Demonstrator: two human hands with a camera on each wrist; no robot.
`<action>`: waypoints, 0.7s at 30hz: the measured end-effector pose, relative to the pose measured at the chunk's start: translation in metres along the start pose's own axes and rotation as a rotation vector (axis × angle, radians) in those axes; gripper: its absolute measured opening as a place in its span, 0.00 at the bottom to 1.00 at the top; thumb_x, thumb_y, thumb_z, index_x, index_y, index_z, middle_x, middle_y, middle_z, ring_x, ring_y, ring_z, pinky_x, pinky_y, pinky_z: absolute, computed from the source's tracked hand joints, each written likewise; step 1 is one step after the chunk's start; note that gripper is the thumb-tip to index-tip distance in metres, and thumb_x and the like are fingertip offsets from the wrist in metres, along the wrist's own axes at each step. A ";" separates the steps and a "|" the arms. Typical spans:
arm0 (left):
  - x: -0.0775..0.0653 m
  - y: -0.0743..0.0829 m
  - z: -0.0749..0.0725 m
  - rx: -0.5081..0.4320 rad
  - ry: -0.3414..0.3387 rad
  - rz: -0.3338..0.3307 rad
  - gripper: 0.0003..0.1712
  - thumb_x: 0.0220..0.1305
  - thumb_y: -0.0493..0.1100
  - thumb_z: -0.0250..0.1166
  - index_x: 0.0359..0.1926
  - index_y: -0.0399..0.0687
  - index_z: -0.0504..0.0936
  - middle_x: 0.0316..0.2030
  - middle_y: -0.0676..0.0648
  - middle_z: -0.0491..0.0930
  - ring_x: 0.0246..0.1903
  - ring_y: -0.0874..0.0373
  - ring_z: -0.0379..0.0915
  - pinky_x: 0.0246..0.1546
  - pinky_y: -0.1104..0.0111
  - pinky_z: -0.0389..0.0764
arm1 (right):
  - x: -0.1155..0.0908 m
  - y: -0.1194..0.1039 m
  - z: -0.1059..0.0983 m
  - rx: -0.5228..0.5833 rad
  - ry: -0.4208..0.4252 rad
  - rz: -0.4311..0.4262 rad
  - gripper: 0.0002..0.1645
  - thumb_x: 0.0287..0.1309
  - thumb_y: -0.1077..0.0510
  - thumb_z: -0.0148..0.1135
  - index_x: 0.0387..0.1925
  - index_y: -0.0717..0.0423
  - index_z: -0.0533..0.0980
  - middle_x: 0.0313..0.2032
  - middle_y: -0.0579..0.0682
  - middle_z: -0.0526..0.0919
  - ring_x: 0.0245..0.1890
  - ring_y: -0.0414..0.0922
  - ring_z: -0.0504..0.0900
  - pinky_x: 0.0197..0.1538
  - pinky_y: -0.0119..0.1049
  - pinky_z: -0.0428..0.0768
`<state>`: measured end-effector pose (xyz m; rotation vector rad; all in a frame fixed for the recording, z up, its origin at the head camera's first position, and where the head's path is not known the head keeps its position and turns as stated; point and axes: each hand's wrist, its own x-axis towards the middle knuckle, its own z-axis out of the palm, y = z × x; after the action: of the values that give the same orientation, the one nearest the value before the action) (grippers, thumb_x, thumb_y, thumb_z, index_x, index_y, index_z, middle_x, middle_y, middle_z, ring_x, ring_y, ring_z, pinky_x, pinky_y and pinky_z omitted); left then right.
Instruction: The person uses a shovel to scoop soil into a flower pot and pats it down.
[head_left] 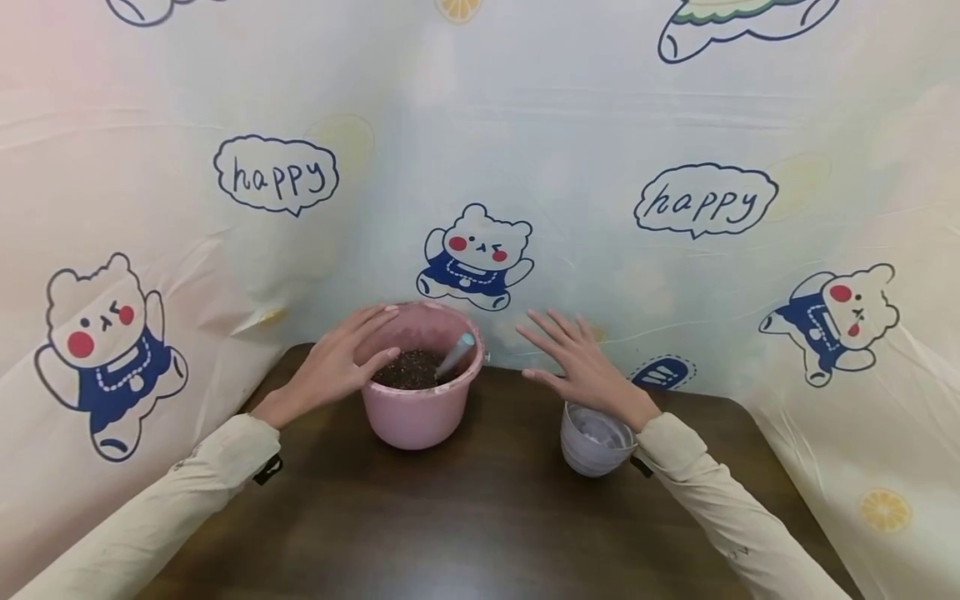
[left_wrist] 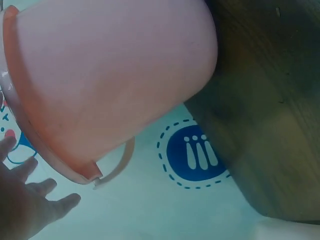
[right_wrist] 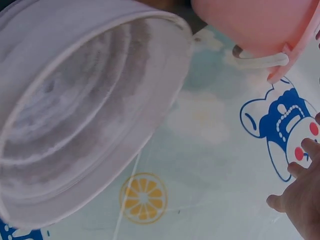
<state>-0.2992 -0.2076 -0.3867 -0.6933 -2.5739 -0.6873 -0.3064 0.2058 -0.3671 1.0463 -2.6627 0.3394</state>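
Note:
A pink bucket (head_left: 416, 417) stands on the table, partly filled with dark soil (head_left: 408, 369). A tool with a grey-blue handle (head_left: 455, 356) leans in the soil against the bucket's right side. My left hand (head_left: 337, 358) is spread at the bucket's left rim, its fingers overlapping that rim in the head view. My right hand (head_left: 581, 362) hangs with fingers spread above and behind a whitish flowerpot (head_left: 596, 446), holding nothing. In the right wrist view the flowerpot (right_wrist: 95, 100) shows ridged inner walls with dusty marks.
The dark wooden table (head_left: 465, 517) has rounded far corners. A printed cloth (head_left: 540, 150) with cartoon bears hangs behind it and down both sides. A pale bucket handle (right_wrist: 262, 61) hangs at the pink bucket's side in the right wrist view.

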 end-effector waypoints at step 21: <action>-0.016 -0.004 0.008 -0.114 0.145 -0.222 0.37 0.74 0.57 0.63 0.77 0.46 0.69 0.75 0.40 0.67 0.70 0.34 0.68 0.62 0.32 0.71 | 0.041 -0.026 0.014 -0.012 -0.011 -0.034 0.40 0.73 0.38 0.58 0.80 0.41 0.62 0.81 0.51 0.59 0.83 0.54 0.50 0.81 0.64 0.39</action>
<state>-0.2906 -0.2118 -0.4024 -0.3774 -2.5142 -0.9243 -0.3201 0.1572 -0.3642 1.0920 -2.6495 0.3118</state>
